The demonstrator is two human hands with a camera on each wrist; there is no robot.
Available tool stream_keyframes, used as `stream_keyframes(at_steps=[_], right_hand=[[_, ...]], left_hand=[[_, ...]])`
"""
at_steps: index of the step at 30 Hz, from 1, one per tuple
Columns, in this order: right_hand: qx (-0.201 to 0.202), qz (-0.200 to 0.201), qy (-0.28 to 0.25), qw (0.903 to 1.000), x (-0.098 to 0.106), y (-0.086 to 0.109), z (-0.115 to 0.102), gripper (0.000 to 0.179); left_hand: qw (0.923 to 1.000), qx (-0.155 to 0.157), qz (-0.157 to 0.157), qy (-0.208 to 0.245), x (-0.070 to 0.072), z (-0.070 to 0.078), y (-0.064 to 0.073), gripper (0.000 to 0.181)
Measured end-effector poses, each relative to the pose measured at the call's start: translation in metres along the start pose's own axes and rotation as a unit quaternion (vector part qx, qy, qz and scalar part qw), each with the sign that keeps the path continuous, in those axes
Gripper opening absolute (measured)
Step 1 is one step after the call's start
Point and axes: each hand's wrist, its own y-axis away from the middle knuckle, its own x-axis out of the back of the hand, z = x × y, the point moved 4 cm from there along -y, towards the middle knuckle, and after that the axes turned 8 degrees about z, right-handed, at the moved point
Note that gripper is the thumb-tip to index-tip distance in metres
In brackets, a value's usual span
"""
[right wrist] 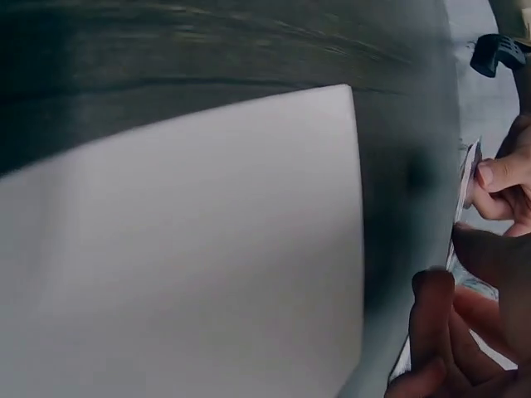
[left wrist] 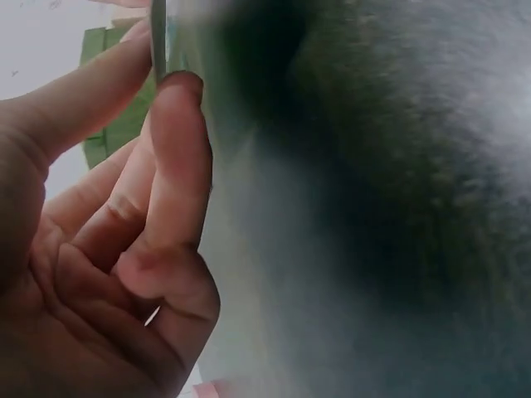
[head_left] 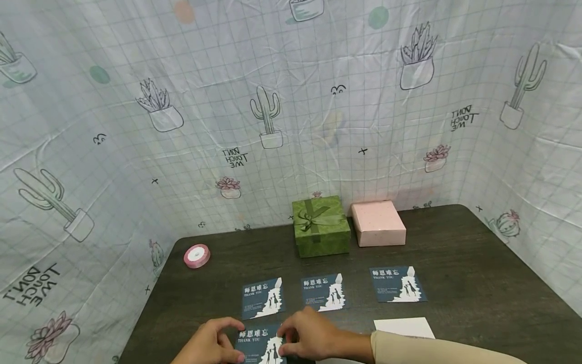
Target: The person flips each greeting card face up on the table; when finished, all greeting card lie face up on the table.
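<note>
Both hands hold one dark blue "THANK YOU" card [head_left: 260, 344] low in the head view, its printed face with white figures showing. At its left edge, my left hand [head_left: 211, 341] pinches it between thumb and fingers; the left wrist view has the card edge-on at those fingertips [left wrist: 178, 91]. My right hand [head_left: 313, 333] pinches the opposite edge, thumb below the index finger. Both hands meet the thin card edge in the right wrist view. Just beyond it lie two matching cards, one left [head_left: 262, 298] and one in the middle [head_left: 324, 292].
A third matching card [head_left: 397, 284] lies farther right. White paper [head_left: 404, 327] shows partly behind the right sleeve [head_left: 418, 349]. A green ribboned box [head_left: 321, 227] and a pink box [head_left: 379, 224] stand at the back. A pink ribbon roll [head_left: 197, 256] sits at the table's left.
</note>
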Motion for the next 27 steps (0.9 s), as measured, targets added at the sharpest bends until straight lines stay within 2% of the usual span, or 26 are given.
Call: stream_keyframes(at_steps=[4, 10, 16, 21, 24, 27], right_hand=[[0.007, -0.003, 0.071, 0.9974, -0.005, 0.001, 0.001, 0.021], [-0.004, -0.023, 0.133, 0.9909, -0.009, -0.004, -0.003, 0.022], [0.000, -0.044, 0.187, 0.9814, -0.014, -0.005, -0.006, 0.020], [0.018, -0.034, 0.214, 0.9760, -0.015, -0.003, -0.006, 0.018], [0.031, -0.019, 0.220, 0.9748, -0.015, -0.002, -0.006, 0.019], [0.033, -0.012, 0.200, 0.9792, -0.011, 0.002, -0.004, 0.023]], left_hand=[[0.9983, -0.002, 0.011, -0.057, -0.004, -0.005, -0.002, 0.052], [0.9934, -0.005, 0.016, -0.114, -0.006, -0.007, -0.004, 0.047], [0.9876, 0.017, 0.015, -0.155, -0.008, -0.004, -0.007, 0.045], [0.9827, 0.026, 0.026, -0.182, -0.009, -0.004, -0.008, 0.048], [0.9820, 0.018, 0.036, -0.184, -0.010, -0.003, -0.007, 0.050], [0.9822, 0.007, 0.044, -0.182, -0.010, -0.003, -0.005, 0.053]])
